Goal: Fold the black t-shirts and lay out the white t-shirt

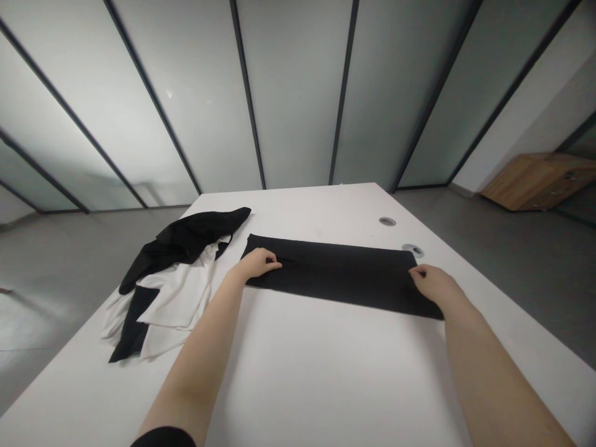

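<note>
A long, narrow piece of folded black clothing point(335, 270) lies flat across the white table; its exact kind cannot be made out. Near its left end, my left hand point(257, 262) pinches the cloth between thumb and fingers, raising a small crease. At the opposite end, my right hand point(433, 284) has its fingertips closed on the edge of the same cloth. Both forearms reach in from below, and the right one covers nothing but bare tabletop up to the cloth's near right corner.
A loose heap of black clothing point(190, 239) and white clothing point(179, 295) sits on the table's left side. Two round cable grommets point(387, 221) are set in the white table point(326, 360) at right. Frosted glass panels point(298, 93) stand behind, and a wooden cabinet point(535, 180) is far right.
</note>
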Action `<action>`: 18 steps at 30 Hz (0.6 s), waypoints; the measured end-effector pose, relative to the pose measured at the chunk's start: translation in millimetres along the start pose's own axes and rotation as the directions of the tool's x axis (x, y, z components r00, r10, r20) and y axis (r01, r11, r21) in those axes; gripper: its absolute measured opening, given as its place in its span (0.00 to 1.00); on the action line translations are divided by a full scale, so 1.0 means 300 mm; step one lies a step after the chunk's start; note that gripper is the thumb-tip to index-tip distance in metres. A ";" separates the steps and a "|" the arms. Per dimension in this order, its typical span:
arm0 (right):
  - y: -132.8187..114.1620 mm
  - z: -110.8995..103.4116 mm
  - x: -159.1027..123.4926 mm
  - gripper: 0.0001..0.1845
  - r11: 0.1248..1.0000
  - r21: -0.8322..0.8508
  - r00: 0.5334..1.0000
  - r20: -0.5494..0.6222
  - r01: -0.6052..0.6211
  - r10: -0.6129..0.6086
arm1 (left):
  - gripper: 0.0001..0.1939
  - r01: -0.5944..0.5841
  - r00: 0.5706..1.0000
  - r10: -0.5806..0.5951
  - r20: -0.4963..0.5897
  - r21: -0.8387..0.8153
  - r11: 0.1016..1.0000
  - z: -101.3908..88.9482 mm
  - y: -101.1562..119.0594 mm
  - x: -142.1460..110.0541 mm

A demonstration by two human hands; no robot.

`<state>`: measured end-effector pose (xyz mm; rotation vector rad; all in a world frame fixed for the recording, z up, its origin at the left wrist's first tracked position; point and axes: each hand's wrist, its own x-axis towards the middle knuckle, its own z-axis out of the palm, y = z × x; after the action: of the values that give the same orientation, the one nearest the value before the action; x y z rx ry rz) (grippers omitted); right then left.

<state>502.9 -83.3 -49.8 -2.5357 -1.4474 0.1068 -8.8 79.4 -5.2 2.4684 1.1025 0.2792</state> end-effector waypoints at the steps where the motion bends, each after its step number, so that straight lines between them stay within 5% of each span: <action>1: 0.004 -0.003 0.002 0.16 1.000 0.000 1.000 0.001 0.004 -0.004 | 0.23 0.007 1.000 -0.007 0.026 -0.036 0.999 -0.015 -0.006 -0.006; 8: 0.001 0.001 0.003 0.10 0.998 0.036 0.999 -0.006 0.048 -0.048 | 0.29 0.082 0.988 -0.076 0.136 -0.044 0.996 -0.054 0.003 -0.020; 18: 0.008 0.022 -0.003 0.18 0.999 0.034 0.998 0.060 0.003 -0.005 | 0.03 0.127 0.992 -0.126 -0.011 0.110 0.986 -0.052 -0.018 -0.011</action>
<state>503.2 -84.2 -56.7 -2.5224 -1.4595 0.2068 -20.0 84.6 6.3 2.4799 1.3026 0.1892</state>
